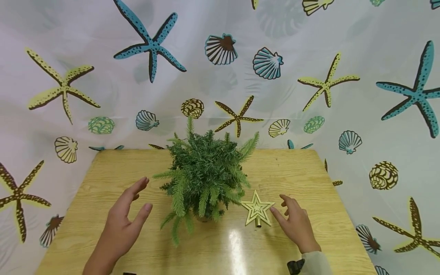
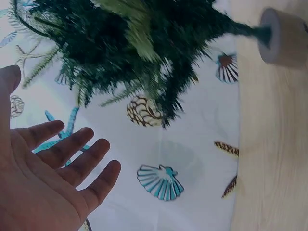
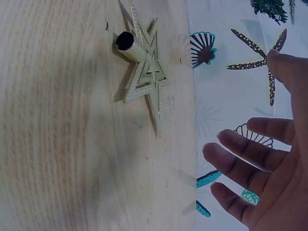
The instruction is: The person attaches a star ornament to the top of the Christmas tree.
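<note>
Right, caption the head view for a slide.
Left hand beside a bushy green tree, right hand beside a gold star on a wooden table.

Head view forward-down over table [image 1: 203, 250]

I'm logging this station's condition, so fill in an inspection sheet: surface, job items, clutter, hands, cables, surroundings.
Surface: wood-grain table, with a bright reflection near the front.
Job items: green artificial tree upright on a round base; gold star on the table at the tree's right, its hollow socket pointing towards the person.
Clutter: nothing seen.
Hands: left hand beside the tree, right hand beside the star; both hold nothing, fingers apart from the items.
Cables: nothing seen.
Surroundings: white sheet printed with starfish and shells.
</note>
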Motion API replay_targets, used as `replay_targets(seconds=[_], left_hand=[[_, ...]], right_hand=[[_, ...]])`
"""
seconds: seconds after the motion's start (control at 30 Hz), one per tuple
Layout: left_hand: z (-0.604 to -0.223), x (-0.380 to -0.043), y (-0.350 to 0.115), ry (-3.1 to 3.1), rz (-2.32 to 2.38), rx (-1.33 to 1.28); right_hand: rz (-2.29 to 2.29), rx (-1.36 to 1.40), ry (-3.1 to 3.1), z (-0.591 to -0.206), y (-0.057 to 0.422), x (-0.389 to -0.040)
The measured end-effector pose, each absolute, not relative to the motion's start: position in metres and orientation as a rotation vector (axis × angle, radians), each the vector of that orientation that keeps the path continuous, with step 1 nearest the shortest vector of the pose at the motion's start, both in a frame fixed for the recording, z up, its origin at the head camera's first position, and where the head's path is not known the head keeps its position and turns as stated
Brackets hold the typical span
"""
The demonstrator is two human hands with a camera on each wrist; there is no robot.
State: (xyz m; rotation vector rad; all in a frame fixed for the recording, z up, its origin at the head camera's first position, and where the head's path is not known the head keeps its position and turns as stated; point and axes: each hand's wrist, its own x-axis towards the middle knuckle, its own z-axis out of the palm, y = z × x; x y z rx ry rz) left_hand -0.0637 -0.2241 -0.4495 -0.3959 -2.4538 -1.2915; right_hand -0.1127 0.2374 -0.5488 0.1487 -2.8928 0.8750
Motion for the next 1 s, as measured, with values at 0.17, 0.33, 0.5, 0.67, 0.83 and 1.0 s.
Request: replay_targets(seconds=[0.17,0.33,0.5,0.67,0.83,1.0], left_hand=[[-0.438,-0.063,-0.208,-2.366,-1.412,-0.417],[-0.428,-0.068,-0.195,-2.333,-1.408,-0.44],[-0.416,-0.072,-0.186,-2.278,-1.369,-0.47],[-0.406,-0.075,-0.179,-2.209,-1.361,-0.493],[-0.394,-0.08,-0.174,-2.143,-1.346,-0.518],[-0.38,-0.085,-0.166,-2.064,-1.307,-0.589]], right_hand=[[0.886,0.128,-2.917,-0.555,0.232,-0.112],[0.91,0.114,-2.954,-0.56,0.226,-0.112],[0.925,0.097,-2.975,-0.564,0.22,-0.113],[0.95,0.073,-2.995,-0.571,0.219,-0.112],[0.943,0.056,-3.017,-0.577,0.219,-0.111],[0.962,0.031,-3.027,-0.582,0.218,-0.11]])
